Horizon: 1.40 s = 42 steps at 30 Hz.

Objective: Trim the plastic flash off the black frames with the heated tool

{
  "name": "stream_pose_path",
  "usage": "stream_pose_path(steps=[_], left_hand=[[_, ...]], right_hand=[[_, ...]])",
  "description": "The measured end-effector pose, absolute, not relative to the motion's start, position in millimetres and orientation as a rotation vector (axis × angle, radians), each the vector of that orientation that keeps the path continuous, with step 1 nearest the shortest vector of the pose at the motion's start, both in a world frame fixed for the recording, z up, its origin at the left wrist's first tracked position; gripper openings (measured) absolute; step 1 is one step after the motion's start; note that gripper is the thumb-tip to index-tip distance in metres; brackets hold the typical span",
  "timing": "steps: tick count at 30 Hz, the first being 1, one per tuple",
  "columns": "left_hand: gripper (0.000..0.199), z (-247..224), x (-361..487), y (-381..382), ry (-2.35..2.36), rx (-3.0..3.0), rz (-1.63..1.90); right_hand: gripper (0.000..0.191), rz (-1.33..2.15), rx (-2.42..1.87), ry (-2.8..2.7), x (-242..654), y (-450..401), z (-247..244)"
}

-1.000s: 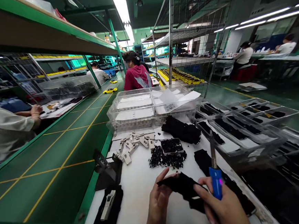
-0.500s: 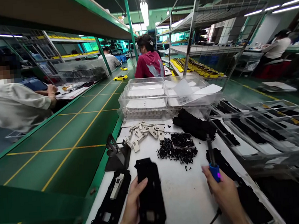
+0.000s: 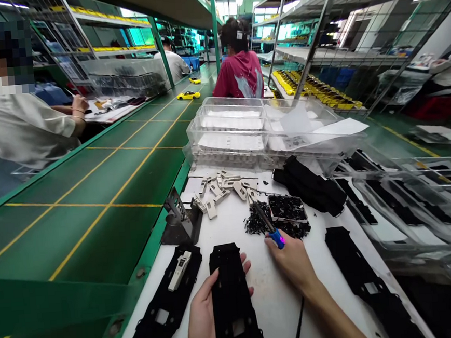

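Observation:
My left hand [image 3: 205,308] is closed round a long black plastic plate [image 3: 233,288], thumb on its left edge and fingertips showing on its right. My right hand [image 3: 293,257] grips a soldering iron [image 3: 277,238] by its blue handle. Its metal shaft points away from me over a heap of small black parts [image 3: 256,219]; whether the tip touches them I cannot tell. Another black plate [image 3: 162,309] lies to the left with a pale grey piece [image 3: 179,271] on it. A similar plate [image 3: 354,265] rests beyond my right forearm.
Behind the heap are a small box [image 3: 287,208] of black parts and loose pale grey pieces [image 3: 223,187]. A metal stand [image 3: 182,219] stands by the green conveyor [image 3: 132,171]. Clear trays [image 3: 227,143] are stacked at the back. A co-worker in red [image 3: 237,74] sits ahead.
My right hand has moved left with the soldering iron, from beside the right-hand plate to the black parts. My left hand still holds its plate, with more fingers showing. The view has shifted.

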<state>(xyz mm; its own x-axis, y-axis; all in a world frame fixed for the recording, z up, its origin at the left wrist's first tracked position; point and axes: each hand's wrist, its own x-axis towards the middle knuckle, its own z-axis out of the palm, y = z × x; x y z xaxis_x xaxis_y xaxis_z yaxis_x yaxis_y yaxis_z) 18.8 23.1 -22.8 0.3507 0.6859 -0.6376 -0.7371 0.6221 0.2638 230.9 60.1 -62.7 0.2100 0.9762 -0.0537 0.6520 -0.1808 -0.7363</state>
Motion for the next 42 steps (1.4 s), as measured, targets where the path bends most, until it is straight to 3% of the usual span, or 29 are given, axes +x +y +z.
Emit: stream_pose_path(steps=[8, 16, 22, 31, 42], left_hand=[[0.05, -23.9, 19.8, 32.8, 0.779, -0.078, 0.856], [0.059, -23.6, 45.0, 45.8, 0.619, -0.168, 0.743], [0.04, -17.0, 62.7, 41.7, 0.593, -0.114, 0.707], [0.053, -9.5, 74.5, 33.2, 0.547, -0.029, 0.642], [0.048, -1.0, 83.3, 23.4, 0.777, 0.065, 0.659]], right_hand=[[0.01, 0.636, -2.057, -1.536, 219.8, 75.5, -69.6], [0.029, 0.818, -1.733, -1.557, 222.6, 49.8, -42.6], [0.024, 0.892, -1.514, -1.376, 228.6, 24.7, -32.1], [0.031, 1.194, -1.411, -0.844, 231.2, 17.4, -28.1], [0.036, 1.306, -1.37, -0.747, 242.4, 10.0, -26.7]])
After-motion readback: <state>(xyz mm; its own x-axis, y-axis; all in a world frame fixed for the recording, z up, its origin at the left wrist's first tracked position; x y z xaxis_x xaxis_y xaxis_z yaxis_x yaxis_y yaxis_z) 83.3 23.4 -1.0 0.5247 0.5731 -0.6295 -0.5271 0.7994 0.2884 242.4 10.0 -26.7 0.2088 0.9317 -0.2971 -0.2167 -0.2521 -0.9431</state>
